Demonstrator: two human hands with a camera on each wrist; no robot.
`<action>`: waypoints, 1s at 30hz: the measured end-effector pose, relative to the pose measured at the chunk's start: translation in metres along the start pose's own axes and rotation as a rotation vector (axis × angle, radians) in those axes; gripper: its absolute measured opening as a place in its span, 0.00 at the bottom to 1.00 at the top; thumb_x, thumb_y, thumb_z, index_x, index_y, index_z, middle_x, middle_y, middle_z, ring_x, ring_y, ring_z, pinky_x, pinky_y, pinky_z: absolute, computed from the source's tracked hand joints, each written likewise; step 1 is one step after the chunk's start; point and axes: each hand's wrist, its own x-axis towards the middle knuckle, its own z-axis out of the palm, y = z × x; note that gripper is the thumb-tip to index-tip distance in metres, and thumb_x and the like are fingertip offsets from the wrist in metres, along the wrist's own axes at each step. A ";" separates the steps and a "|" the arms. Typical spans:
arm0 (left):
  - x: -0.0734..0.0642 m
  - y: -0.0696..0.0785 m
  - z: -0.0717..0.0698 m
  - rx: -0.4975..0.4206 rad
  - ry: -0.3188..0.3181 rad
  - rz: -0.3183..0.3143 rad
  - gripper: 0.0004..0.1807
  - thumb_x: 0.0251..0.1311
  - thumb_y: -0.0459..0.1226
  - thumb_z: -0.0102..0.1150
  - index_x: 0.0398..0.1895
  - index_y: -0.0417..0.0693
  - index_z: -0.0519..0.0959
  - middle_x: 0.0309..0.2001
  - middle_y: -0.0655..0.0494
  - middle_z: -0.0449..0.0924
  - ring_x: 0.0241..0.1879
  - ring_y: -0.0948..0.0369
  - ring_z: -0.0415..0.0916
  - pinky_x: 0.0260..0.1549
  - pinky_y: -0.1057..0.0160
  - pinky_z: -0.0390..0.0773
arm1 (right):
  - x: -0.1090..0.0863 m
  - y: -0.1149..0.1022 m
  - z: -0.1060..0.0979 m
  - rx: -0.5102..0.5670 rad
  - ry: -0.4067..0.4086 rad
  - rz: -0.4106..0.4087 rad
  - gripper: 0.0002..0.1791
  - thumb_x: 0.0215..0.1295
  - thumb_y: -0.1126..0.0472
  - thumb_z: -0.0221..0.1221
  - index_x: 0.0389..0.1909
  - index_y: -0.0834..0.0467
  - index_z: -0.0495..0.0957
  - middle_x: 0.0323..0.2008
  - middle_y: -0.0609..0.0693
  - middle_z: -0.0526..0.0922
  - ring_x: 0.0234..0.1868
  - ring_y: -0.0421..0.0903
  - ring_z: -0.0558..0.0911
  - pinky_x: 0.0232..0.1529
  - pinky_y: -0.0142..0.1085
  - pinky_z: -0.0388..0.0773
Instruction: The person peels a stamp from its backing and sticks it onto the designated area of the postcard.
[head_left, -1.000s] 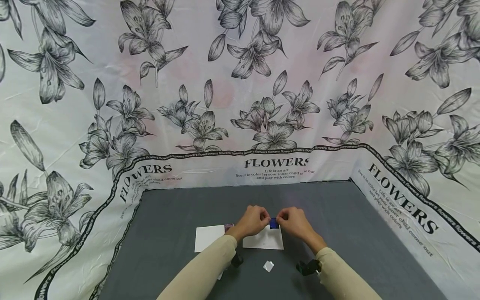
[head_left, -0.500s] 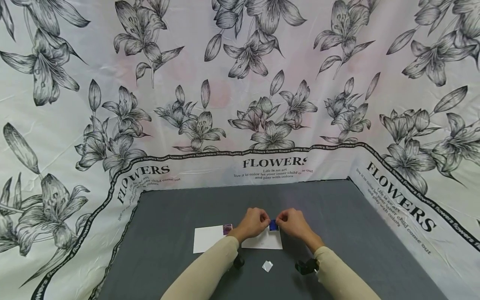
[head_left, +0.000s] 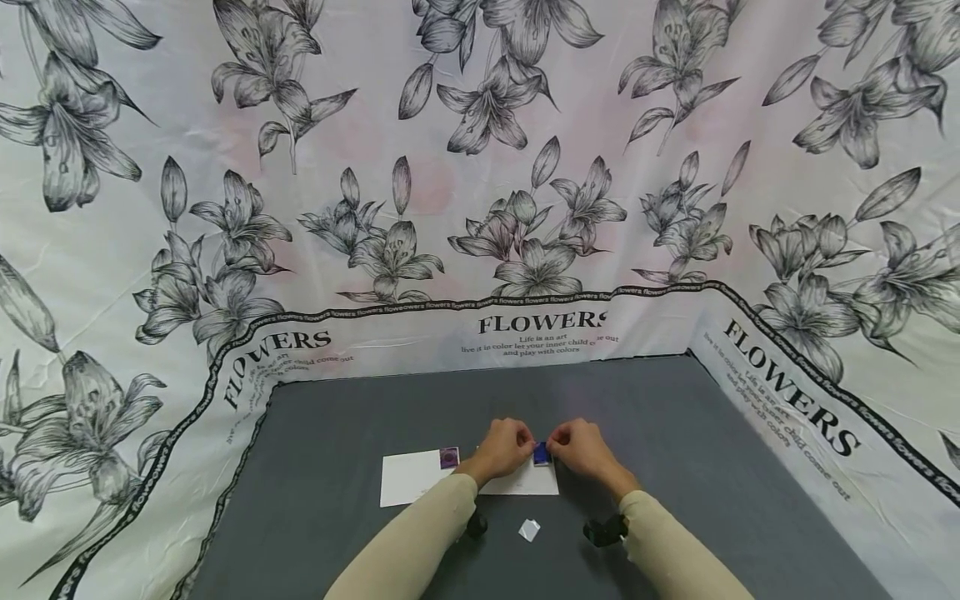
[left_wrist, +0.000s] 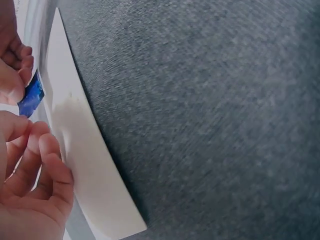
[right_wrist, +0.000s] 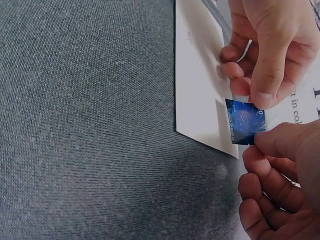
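A small blue postage stamp (right_wrist: 245,120) with a printed picture is held by its edge between both hands. In the head view the stamp (head_left: 542,455) lies over the upper right corner of a white envelope (head_left: 536,482). My left hand (head_left: 504,450) pinches one side of the stamp between thumb and fingers, partly covering the envelope. My right hand (head_left: 588,456) pinches the opposite side the same way. The right wrist view shows the stamp just above the envelope's corner; whether it touches the paper, I cannot tell.
Left of this envelope lies a second white envelope (head_left: 408,479) with a purple stamp (head_left: 449,457) at its upper right corner. A small white paper piece (head_left: 529,530) lies nearer on the grey table (head_left: 360,417). A flower-printed cloth (head_left: 442,333) rises behind.
The head view has turned slightly right, so everything appears farther left. Both hands keep their pinch on the blue stamp near the envelope's corner, with barely any movement.
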 end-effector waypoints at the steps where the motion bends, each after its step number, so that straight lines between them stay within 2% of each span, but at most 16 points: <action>1: 0.000 -0.001 0.001 0.000 -0.001 -0.005 0.05 0.70 0.41 0.70 0.35 0.53 0.89 0.27 0.71 0.80 0.26 0.73 0.73 0.27 0.70 0.73 | 0.000 0.000 0.000 0.003 0.000 0.002 0.06 0.68 0.65 0.71 0.31 0.57 0.90 0.26 0.44 0.87 0.26 0.39 0.79 0.30 0.35 0.77; 7: 0.003 -0.004 0.004 0.021 0.009 -0.028 0.05 0.69 0.40 0.72 0.34 0.52 0.89 0.26 0.70 0.79 0.25 0.72 0.73 0.26 0.70 0.73 | 0.002 0.003 0.005 0.011 0.004 0.020 0.06 0.67 0.65 0.71 0.30 0.56 0.90 0.26 0.44 0.88 0.27 0.38 0.79 0.31 0.34 0.77; 13: 0.002 0.000 0.005 0.026 0.024 -0.044 0.05 0.69 0.38 0.72 0.32 0.51 0.89 0.25 0.69 0.78 0.24 0.72 0.72 0.24 0.70 0.72 | 0.003 0.007 0.010 0.010 0.016 0.038 0.06 0.67 0.65 0.71 0.29 0.57 0.90 0.25 0.44 0.88 0.27 0.39 0.79 0.31 0.34 0.77; 19: -0.007 0.015 0.000 0.068 0.082 -0.016 0.04 0.66 0.36 0.72 0.31 0.50 0.89 0.25 0.67 0.79 0.25 0.69 0.72 0.27 0.68 0.72 | 0.003 0.006 0.010 -0.003 0.039 0.040 0.05 0.66 0.65 0.72 0.29 0.57 0.90 0.25 0.44 0.88 0.26 0.39 0.80 0.31 0.35 0.78; 22: -0.010 0.021 -0.002 0.092 0.087 -0.007 0.04 0.65 0.35 0.71 0.31 0.49 0.89 0.25 0.64 0.80 0.26 0.67 0.73 0.28 0.66 0.74 | 0.002 0.005 0.010 -0.008 0.036 0.042 0.05 0.66 0.66 0.72 0.30 0.58 0.91 0.26 0.45 0.88 0.27 0.39 0.80 0.32 0.35 0.80; 30: -0.009 0.021 0.005 0.140 0.116 0.013 0.05 0.63 0.35 0.72 0.29 0.49 0.88 0.24 0.64 0.79 0.24 0.67 0.73 0.26 0.68 0.73 | 0.000 0.004 0.011 -0.012 0.049 0.043 0.05 0.64 0.67 0.72 0.29 0.58 0.90 0.25 0.45 0.88 0.27 0.39 0.80 0.32 0.36 0.82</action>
